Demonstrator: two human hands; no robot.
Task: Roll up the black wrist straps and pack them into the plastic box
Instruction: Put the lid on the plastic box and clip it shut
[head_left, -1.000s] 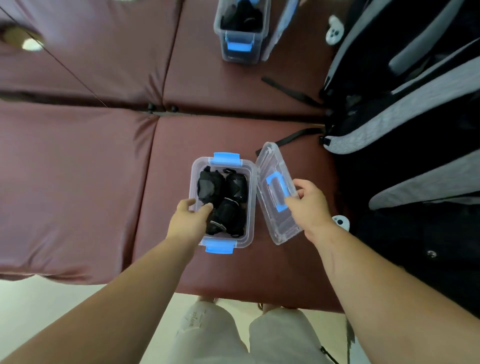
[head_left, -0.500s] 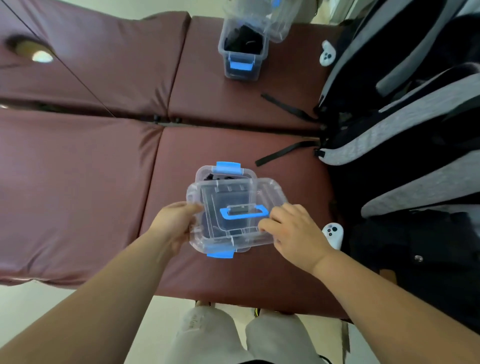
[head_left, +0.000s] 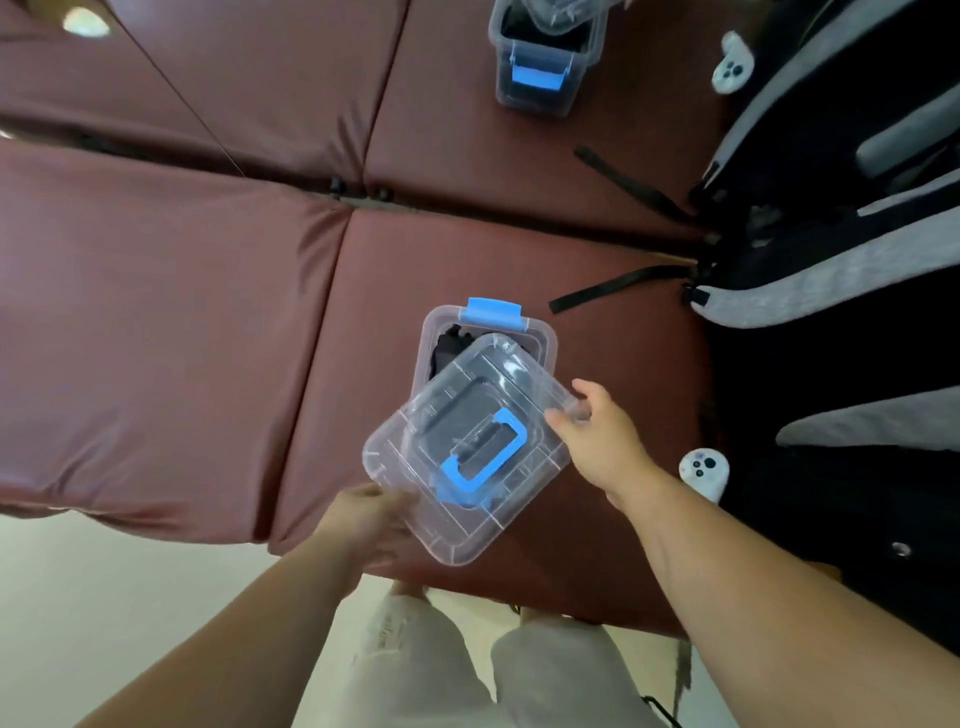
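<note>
A clear plastic box with blue clips sits on the maroon padded table. Rolled black wrist straps show inside at its far left corner. A clear lid with a blue handle lies askew over the box, turned diagonally and covering most of the opening. My left hand grips the lid's near left corner. My right hand holds the lid's far right corner with thumb and fingers.
A second clear box with a blue clip stands at the far edge, dark items inside. Grey and black backpacks fill the right side, loose straps trailing onto the table. Two white controllers lie beside them.
The lid was swung from beside the box onto its top, then turned diagonally. My left hand left the box's inside and took the lid's near corner.
</note>
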